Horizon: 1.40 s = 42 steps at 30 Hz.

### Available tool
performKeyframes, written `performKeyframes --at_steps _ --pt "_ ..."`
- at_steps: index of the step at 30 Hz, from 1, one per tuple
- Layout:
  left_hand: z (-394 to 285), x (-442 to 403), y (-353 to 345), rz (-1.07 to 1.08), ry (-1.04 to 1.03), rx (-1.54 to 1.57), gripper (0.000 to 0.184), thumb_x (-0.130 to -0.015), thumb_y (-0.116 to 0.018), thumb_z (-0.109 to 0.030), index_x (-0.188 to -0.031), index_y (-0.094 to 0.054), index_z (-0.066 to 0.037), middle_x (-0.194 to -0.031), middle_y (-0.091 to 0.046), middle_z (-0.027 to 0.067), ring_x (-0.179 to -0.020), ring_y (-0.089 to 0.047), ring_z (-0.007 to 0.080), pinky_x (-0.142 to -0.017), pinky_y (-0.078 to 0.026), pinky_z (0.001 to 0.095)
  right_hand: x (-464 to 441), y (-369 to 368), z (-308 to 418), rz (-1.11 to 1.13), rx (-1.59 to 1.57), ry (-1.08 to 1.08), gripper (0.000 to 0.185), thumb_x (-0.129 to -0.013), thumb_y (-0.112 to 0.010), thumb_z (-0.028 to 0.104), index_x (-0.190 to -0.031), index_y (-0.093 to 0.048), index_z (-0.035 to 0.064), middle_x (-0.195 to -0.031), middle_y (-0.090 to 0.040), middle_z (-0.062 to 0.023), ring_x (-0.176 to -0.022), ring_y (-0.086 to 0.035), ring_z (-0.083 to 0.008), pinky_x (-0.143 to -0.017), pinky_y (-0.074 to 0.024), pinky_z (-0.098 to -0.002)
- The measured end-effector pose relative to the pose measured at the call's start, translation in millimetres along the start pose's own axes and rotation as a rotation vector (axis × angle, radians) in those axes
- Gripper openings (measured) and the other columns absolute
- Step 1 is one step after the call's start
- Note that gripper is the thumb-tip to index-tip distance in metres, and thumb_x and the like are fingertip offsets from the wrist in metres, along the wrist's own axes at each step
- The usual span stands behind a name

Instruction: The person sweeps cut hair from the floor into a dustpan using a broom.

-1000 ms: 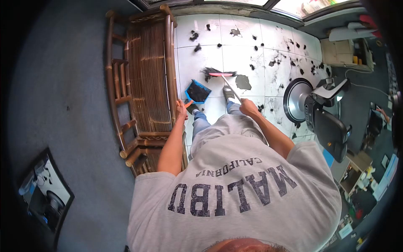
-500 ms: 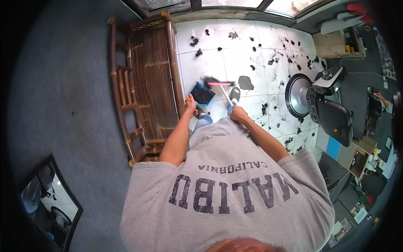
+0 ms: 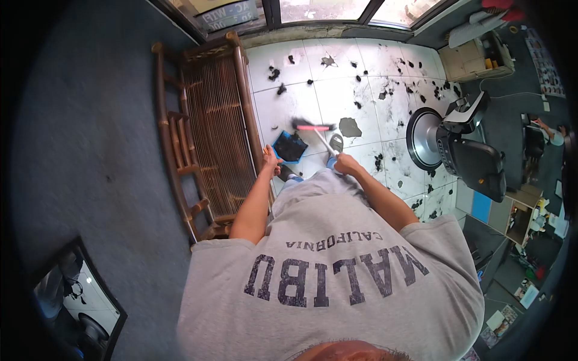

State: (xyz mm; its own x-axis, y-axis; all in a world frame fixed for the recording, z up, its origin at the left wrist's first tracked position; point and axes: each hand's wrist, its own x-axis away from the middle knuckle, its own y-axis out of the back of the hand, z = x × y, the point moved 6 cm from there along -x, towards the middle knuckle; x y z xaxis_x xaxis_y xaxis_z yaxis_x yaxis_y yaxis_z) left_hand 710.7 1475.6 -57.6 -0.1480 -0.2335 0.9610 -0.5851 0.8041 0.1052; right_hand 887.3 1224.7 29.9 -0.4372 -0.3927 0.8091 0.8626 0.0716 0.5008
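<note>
My right hand [image 3: 345, 163] is wrapped round the pale handle of a broom [image 3: 314, 127]. Its pink head with dark bristles is on the tiles, up and right of the dustpan. At the left, my left hand [image 3: 271, 160] is closed at the near edge of a blue dustpan [image 3: 290, 147]; the dustpan's handle is mostly hidden in the hand. Dark hair clippings [image 3: 292, 146] fill much of the pan. Around them, clumps of black hair [image 3: 281, 89] lie scattered over the white tiled floor [image 3: 334, 54].
A bamboo bench [image 3: 212, 126] runs along my left side. To the right stands a barber chair [image 3: 475, 159] on a round metal base [image 3: 424, 139]. Cabinets [image 3: 512, 219] and a wooden box [image 3: 466, 60] line the right wall. A patch of broken tile [image 3: 350, 127] shows beyond my foot.
The view has tilted slightly, so the floor and bench appear a little lower. The broom head has shifted slightly relative to the dustpan. Both hands keep their hold.
</note>
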Motion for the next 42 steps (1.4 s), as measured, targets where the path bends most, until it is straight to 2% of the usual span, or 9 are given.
performKeyframes --at_steps 5,6,16,20,23,28,34,37,42 --pt "-0.8 10.6 8.5 0.014 -0.038 0.006 0.066 -0.09 -0.019 -0.075 -0.071 -0.035 -0.014 -0.064 -0.068 0.0101 -0.036 -0.028 0.0115 -0.034 -0.032 0.0266 9.1 11.0 3.7 0.08 -0.071 -0.015 0.043 -0.076 -0.051 0.013 -0.113 -0.061 -0.0062 -0.083 -0.068 -0.0242 -0.075 -0.068 -0.0326 -0.067 -0.0525 -0.0408" --pt "0.6 9.6 12.8 -0.057 -0.066 0.013 0.091 -0.087 -0.021 -0.079 -0.075 -0.062 0.001 -0.065 -0.061 0.0097 -0.04 -0.038 0.0127 -0.035 -0.038 0.0271 22.7 23.9 4.9 0.065 -0.192 -0.021 0.043 -0.078 -0.052 0.012 -0.116 -0.062 -0.0031 -0.075 -0.067 -0.0174 -0.059 -0.063 -0.0261 -0.053 -0.0482 -0.0368" --pt "4.7 16.3 12.2 0.001 -0.062 0.036 0.073 -0.09 -0.028 -0.073 -0.075 -0.064 -0.011 -0.081 -0.067 0.0058 -0.042 -0.04 0.0106 -0.039 -0.041 0.0261 -37.1 126.3 -27.1 -0.087 -0.347 0.014 0.032 -0.082 -0.051 0.016 -0.106 -0.066 0.0016 -0.056 -0.05 -0.0023 -0.043 -0.045 -0.0128 -0.038 -0.0354 -0.03" --pt "10.4 25.4 -6.8 0.044 -0.044 -0.026 0.068 -0.087 -0.032 -0.076 -0.116 -0.07 -0.027 -0.091 -0.052 0.0024 -0.064 -0.052 0.0133 -0.059 -0.053 0.0308 -123.8 143.9 -28.9 -0.104 -0.092 0.179 0.028 -0.078 -0.051 0.012 -0.094 -0.065 -0.0068 -0.066 -0.064 -0.0164 -0.052 -0.062 -0.0235 -0.047 -0.0492 -0.036" --pt "13.8 19.7 -15.6 -0.041 -0.055 0.046 0.07 -0.087 -0.033 -0.076 -0.113 -0.071 -0.024 -0.091 -0.055 0.0037 -0.062 -0.052 0.0141 -0.058 -0.054 0.0328 -125.4 142.9 -0.1 0.0 0.014 0.154 0.029 -0.075 -0.053 0.01 -0.089 -0.064 -0.0118 -0.075 -0.067 -0.0245 -0.063 -0.069 -0.0301 -0.058 -0.0554 -0.0395" --pt "17.0 8.1 -22.4 -0.183 -0.083 0.193 0.069 -0.091 -0.036 -0.069 -0.115 -0.055 -0.008 -0.087 -0.058 0.0069 -0.057 -0.052 0.0149 -0.05 -0.056 0.0354 -87.1 142.4 21.6 0.156 0.158 0.175 0.031 -0.074 -0.056 0.015 -0.089 -0.064 -0.0115 -0.08 -0.068 -0.0254 -0.065 -0.068 -0.0304 -0.059 -0.0546 -0.0386" --pt "21.6 7.3 -31.7 -0.212 -0.109 0.244 0.069 -0.089 -0.037 -0.071 -0.122 -0.045 -0.01 -0.094 -0.057 0.0091 -0.061 -0.05 0.0166 -0.053 -0.056 0.0389 -112.6 204.3 -51.0 -0.007 -0.049 0.185 0.047 -0.078 -0.053 0.014 -0.124 -0.062 0.0066 -0.06 -0.059 -0.0091 -0.046 -0.054 -0.0165 -0.04 -0.04 -0.0331" --pt "21.1 19.5 -38.9 -0.237 -0.121 0.252 0.067 -0.091 -0.036 -0.069 -0.131 -0.039 -0.015 -0.102 -0.056 0.0105 -0.066 -0.053 0.0193 -0.056 -0.057 0.039 -123.7 239.8 -41.4 -0.066 -0.011 0.148 0.039 -0.077 -0.05 0.009 -0.111 -0.064 -0.0006 -0.062 -0.061 -0.013 -0.049 -0.058 -0.0215 -0.046 -0.0469 -0.0351" --pt "23.9 32.4 -50.0 -0.286 -0.109 0.273 0.064 -0.093 -0.032 -0.066 -0.137 -0.032 -0.019 -0.108 -0.053 0.0109 -0.073 -0.059 0.0228 -0.059 -0.058 0.04 -178.4 238.0 -25.1 -0.105 0.315 0.068 0.03 -0.081 -0.055 0.014 -0.105 -0.066 0.0005 -0.098 -0.069 -0.0209 -0.092 -0.069 -0.0336 -0.078 -0.055 -0.0431"
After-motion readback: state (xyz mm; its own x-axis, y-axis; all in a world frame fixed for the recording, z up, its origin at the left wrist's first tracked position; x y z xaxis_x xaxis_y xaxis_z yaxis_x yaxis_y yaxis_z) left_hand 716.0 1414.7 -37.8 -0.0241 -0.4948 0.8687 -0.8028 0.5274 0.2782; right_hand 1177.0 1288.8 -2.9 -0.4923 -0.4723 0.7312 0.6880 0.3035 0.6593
